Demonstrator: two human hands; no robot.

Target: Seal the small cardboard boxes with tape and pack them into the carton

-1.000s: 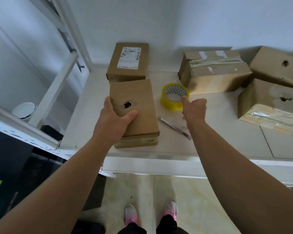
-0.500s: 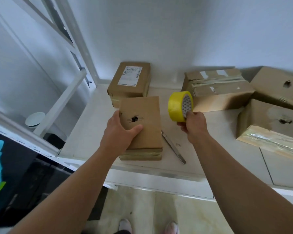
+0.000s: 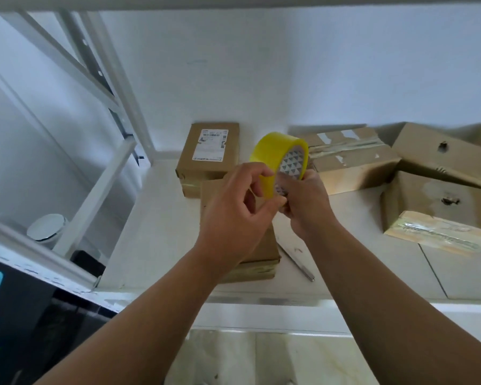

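I am at the taping step, at its very start: the tape roll (image 3: 272,151) is up in both my hands, held in the air above the small box (image 3: 265,252), and no strip is drawn out that I can see. My right hand (image 3: 308,201) grips the roll from below, fingers curled round its lower rim. My left hand (image 3: 233,212) is pinching at the roll's yellow outer face with thumb and forefinger, the other fingers curled loosely; I judge that I am feeling for the loose end.

The small box lies flat on the desk (image 3: 156,232) near its front edge, directly beneath my hands. Next I need to lift the tape's end, pull out a length and bring it down over the box's seam, and one hand will have to let go of the roll to steady the box. A thin metal blade (image 3: 297,259) lies just beside the box on its right, ready for the cut.

My left hand and forearm cover most of the box's top, so I cannot see whether its flaps are closed. The tape's end itself is too fine to make out. A labelled box (image 3: 208,157) sits behind it towards the back left corner. Larger boxes (image 3: 353,162) crowd the back and right side, the rightmost cut off by the frame; which one is the carton I cannot tell
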